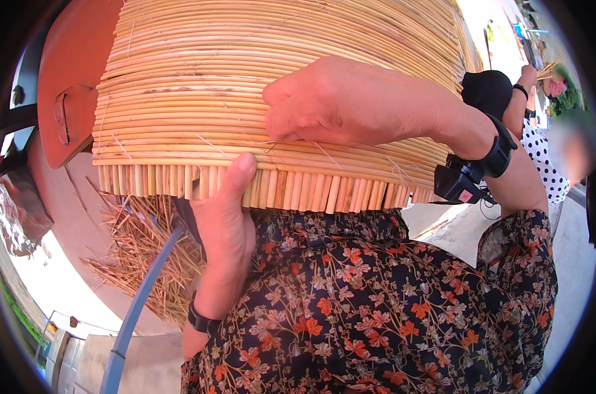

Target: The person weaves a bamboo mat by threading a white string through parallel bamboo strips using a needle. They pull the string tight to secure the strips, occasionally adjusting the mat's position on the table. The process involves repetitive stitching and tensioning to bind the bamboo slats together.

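A mat of pale yellow straw stalks [278,39] spreads before me, its long stalks lying side by side. Along the near edge runs a row of short stalk pieces [324,190] set crosswise. White thread ends [209,143] stick out near that edge. My left hand [224,203] grips the near edge, thumb on top and the other fingers hidden beneath. Above the mat's near part, my right hand [318,102] is closed with its fingers curled in a pinch. What sits between those fingertips, if anything, is hidden.
An orange-red tabletop [71,59] at the left bears a pair of glasses [61,118]. Loose straw [140,249] is heaped low on the left, by a blue-grey bar [140,302]. At the far right is another person in a polka-dot garment [544,157].
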`<state>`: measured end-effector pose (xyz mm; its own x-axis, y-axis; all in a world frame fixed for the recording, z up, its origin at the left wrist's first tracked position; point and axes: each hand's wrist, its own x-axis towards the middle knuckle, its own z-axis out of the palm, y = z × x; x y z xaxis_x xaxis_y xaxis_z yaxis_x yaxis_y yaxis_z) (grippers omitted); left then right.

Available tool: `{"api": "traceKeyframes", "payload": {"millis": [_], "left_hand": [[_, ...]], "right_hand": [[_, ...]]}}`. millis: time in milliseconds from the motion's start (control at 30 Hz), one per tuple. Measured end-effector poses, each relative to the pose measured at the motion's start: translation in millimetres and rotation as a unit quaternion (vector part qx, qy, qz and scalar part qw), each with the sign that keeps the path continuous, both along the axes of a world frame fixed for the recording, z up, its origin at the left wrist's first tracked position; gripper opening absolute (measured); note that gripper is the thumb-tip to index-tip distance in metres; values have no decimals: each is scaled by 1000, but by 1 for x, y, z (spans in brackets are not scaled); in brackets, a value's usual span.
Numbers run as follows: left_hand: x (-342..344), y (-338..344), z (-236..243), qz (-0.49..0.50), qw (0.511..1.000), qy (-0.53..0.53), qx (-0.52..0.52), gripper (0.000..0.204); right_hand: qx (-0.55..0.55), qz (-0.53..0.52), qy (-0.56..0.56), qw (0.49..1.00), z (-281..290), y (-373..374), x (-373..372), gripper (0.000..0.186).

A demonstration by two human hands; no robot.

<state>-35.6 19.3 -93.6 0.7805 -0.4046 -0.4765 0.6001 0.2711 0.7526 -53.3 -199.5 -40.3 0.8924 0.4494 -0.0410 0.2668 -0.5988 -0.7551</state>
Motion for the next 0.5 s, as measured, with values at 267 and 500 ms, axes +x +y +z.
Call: {"api": "traceKeyframes", "payload": {"millis": [267,500], "left_hand": [[1,3,0,-13,1000,10,9,57],[1,3,0,-34,999,-28,4,68]], "right_hand": [[58,-42,10,997,-4,1,-6,12],[-24,-56,57,997,8,6,0,12]]}}
